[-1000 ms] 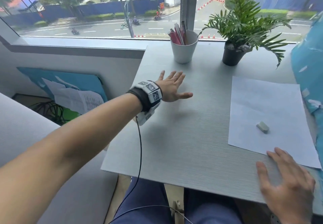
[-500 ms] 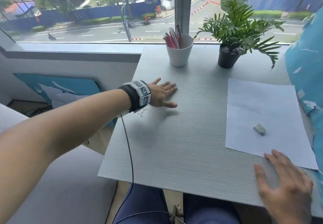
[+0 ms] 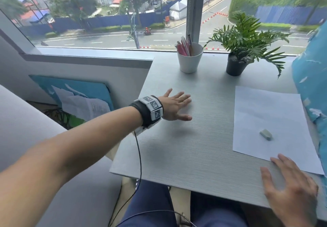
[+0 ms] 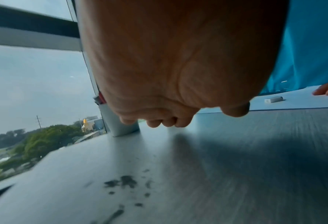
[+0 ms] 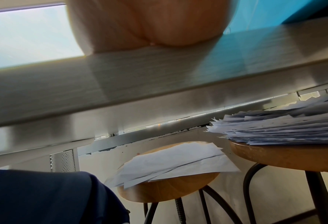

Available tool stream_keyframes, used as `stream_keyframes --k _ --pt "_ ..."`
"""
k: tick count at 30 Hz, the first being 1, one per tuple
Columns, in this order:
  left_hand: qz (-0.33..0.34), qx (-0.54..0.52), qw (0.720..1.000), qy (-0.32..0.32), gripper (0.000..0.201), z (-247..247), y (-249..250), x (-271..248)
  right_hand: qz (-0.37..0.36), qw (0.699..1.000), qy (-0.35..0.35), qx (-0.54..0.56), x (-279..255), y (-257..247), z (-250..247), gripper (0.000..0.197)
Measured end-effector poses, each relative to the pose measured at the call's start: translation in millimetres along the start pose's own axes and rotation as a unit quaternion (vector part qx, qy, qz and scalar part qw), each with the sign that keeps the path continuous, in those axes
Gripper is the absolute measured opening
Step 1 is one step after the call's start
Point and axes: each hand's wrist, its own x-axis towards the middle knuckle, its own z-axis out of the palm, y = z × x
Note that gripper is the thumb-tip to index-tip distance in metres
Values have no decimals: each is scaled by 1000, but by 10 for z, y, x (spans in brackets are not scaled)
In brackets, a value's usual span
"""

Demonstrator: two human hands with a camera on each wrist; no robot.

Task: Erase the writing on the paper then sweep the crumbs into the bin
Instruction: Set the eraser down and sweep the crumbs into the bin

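A blank white paper (image 3: 270,120) lies on the right side of the grey table (image 3: 194,147), with a grey-white eraser (image 3: 265,134) resting on it. My left hand (image 3: 177,105) is flat and spread over the table near its left edge, fingers straight, holding nothing. In the left wrist view dark eraser crumbs (image 4: 124,182) lie on the table under the wrist, near the edge. My right hand (image 3: 290,187) rests flat on the table's front right, its fingertips (image 3: 276,159) touching the paper's near edge. No bin shows in any view.
A white cup of pens (image 3: 189,59) and a potted plant (image 3: 238,55) stand at the back by the window. A blue board (image 3: 311,88) leans at the right. Under the table stand two wooden stools (image 5: 168,188) stacked with papers.
My left hand swept leftward toward the table's left edge, then shifted slightly back right, staying flat. The right hand has stayed on the paper's corner.
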Motion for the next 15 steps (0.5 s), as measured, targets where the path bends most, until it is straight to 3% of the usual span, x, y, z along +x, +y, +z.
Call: stream_keyframes --k 4,9,13,15 --pt "-4 -2 1000 -4 89 233 36 116 -4 1000 -13 -1 2 10 -4 50" --pt "-77 -22 997 11 94 500 -392 -218 -13 1000 17 5 -7 35 34 45" --pt "-109 -143 982 55 92 436 -888 -455 -21 998 52 17 4 68 102 39" --pt "-127 -184 974 44 93 482 -1158 -496 -23 998 63 22 4 100 142 39"
